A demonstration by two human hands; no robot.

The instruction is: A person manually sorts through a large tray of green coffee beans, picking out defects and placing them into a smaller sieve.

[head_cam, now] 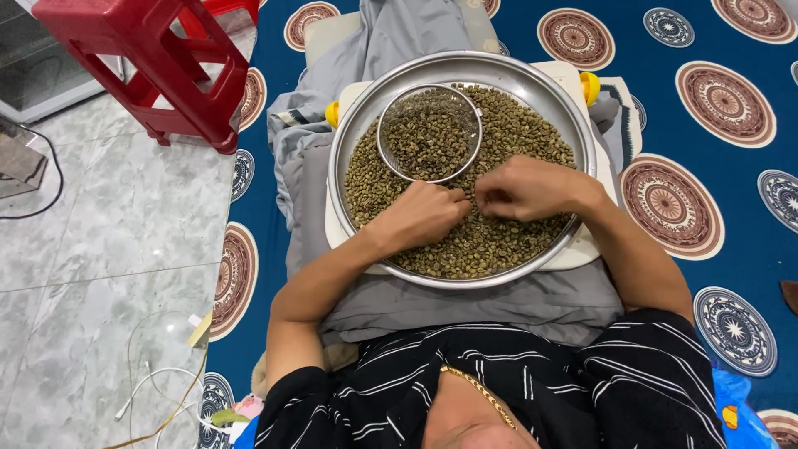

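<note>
A large round steel pan (532, 79) rests on a white tray (582, 249) across the lap of a seated person, over grey cloth (465, 303). The pan holds a layer of green coffee beans (515, 137). A small wire-mesh sieve (429, 133), also part-filled with beans, lies on the bean layer toward the pan's far left rim. Both hands rest on the beans near the pan's centre, just short of the sieve. The left hand (426, 212) is curled, fingertips drawn together on the beans. The right hand (524, 189) is likewise curled, fingertips pinched at the beans, almost touching the left hand. Which bean each pinches cannot be told. A red plastic stool (158, 58) stands on the tiled floor (108, 241), beside a blue patterned mat (731, 208).
</note>
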